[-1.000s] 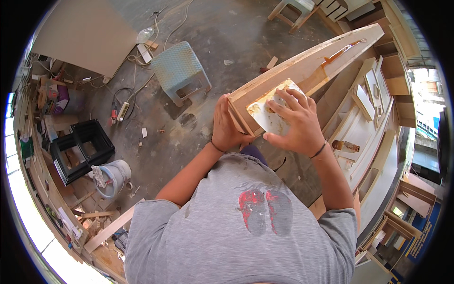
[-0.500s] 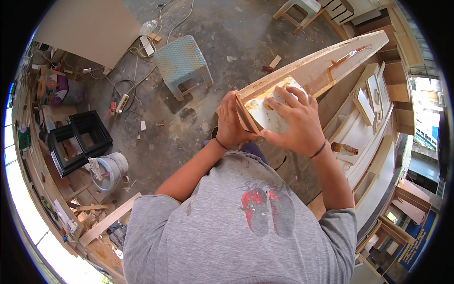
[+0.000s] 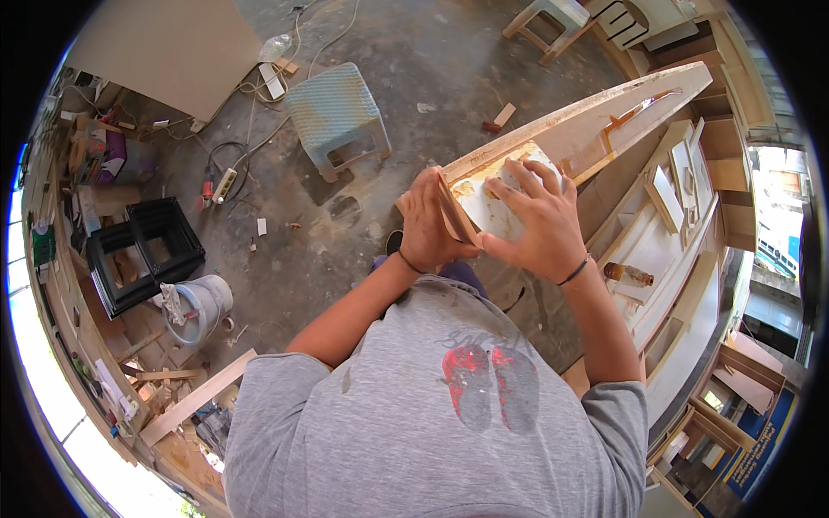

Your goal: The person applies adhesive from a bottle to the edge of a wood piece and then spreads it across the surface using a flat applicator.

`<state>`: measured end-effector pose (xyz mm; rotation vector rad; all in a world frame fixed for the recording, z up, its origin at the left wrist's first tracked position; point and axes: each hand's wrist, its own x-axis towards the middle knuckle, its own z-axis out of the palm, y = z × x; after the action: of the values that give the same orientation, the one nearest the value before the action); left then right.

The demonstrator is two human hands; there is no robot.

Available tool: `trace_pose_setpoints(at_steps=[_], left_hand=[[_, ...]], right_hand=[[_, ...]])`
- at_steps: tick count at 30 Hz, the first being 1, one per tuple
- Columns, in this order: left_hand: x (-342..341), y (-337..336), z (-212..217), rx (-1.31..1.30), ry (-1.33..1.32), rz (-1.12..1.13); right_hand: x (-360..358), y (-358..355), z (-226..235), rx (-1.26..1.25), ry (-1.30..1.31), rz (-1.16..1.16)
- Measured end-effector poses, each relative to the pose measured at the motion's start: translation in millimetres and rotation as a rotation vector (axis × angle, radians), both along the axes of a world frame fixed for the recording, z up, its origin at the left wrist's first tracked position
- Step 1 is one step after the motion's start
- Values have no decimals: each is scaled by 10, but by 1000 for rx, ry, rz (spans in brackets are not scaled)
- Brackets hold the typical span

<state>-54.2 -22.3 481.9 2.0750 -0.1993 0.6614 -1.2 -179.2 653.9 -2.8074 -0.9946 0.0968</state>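
Observation:
A long wooden panel [image 3: 596,129] with raised edges reaches from my hands toward the upper right, with amber glue-like smears inside it. My left hand [image 3: 423,220] is closed around its near left corner. Beside those fingers a thin brown strip [image 3: 458,216] runs along the panel's near end, standing slightly away from it. A white piece [image 3: 475,194] with yellow-brown stains lies at the near end of the panel. On it rests my right hand [image 3: 535,216], fingers spread, its thumb near the brown strip. The left fingertips are hidden.
A blue-grey stool [image 3: 332,104] stands ahead on the stained floor, near trailing cables and a power strip [image 3: 224,186]. Black frames [image 3: 147,255] and a bucket [image 3: 199,311] are at the left. A bottle with brown contents [image 3: 629,274] lies on stacked boards at the right.
The view has shifted slightly. Both hands keep nearly the same places on the panel and the white piece; the brown strip's end shows a little wider.

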Motion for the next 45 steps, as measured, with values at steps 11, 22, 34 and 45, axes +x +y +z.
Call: trace_pose_setpoints(at_steps=[11,22,34,45], left_hand=[[-14,-2,-26,5,21,6],[-24,2,0,21,35,16],[-31,5,-4,49,25,16],[-48,-5,-10,37,33,9]], right_hand=[[-3,-49,31,-24,20,7],[-23,-50,43,-45,29,4],[-51,-57,232,-143,153,-2],[-93,-71,159,-80,79,-13]])
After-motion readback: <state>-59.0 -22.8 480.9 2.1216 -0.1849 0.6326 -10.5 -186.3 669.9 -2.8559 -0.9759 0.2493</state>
